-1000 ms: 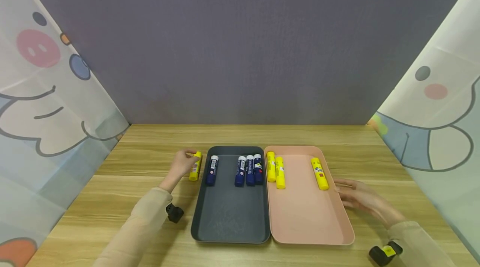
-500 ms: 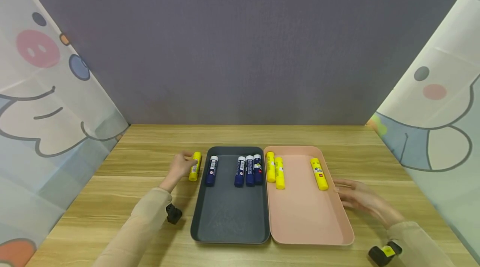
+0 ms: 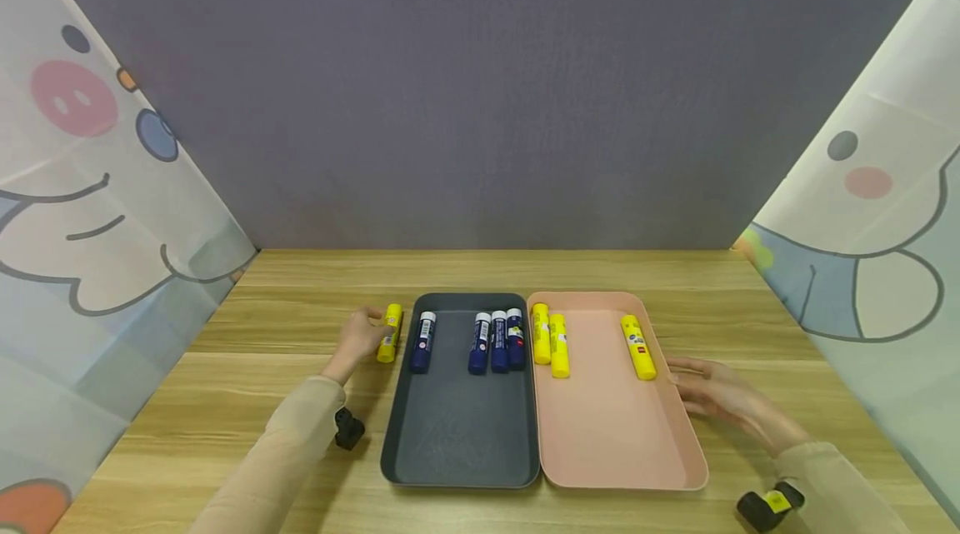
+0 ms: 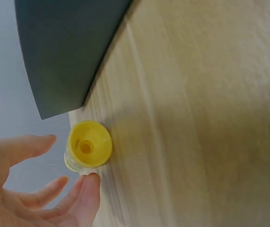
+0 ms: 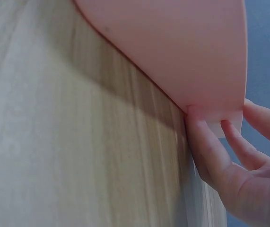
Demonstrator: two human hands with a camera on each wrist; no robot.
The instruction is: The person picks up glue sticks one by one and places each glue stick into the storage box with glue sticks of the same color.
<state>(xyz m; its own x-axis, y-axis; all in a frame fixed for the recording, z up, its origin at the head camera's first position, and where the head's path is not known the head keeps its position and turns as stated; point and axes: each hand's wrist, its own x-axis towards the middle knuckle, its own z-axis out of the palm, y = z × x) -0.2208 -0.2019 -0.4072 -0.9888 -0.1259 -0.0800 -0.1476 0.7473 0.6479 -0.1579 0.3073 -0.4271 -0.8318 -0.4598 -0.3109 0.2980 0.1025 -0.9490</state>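
Observation:
On the table left of the dark grey tray lies a yellow glue stick. My left hand is beside it, thumb and fingers parted. The left wrist view shows the glue stick's round end between thumb and fingers, with a gap on the thumb side; one fingertip is close below, and contact is unclear. Fingertips of my right hand touch the outer right wall of the pink tray, also seen in the right wrist view. Blue glue sticks with white caps lie in the grey tray.
The two trays stand side by side on the wooden table. Several blue glue sticks are in the upper half of the grey one. Two yellow glue sticks lie at the pink tray's left, another yellow glue stick by its right wall.
My left hand has shifted slightly toward me, its fingers drawing back from over the yellow glue stick to its left side. The glue stick and my right hand stay in place.

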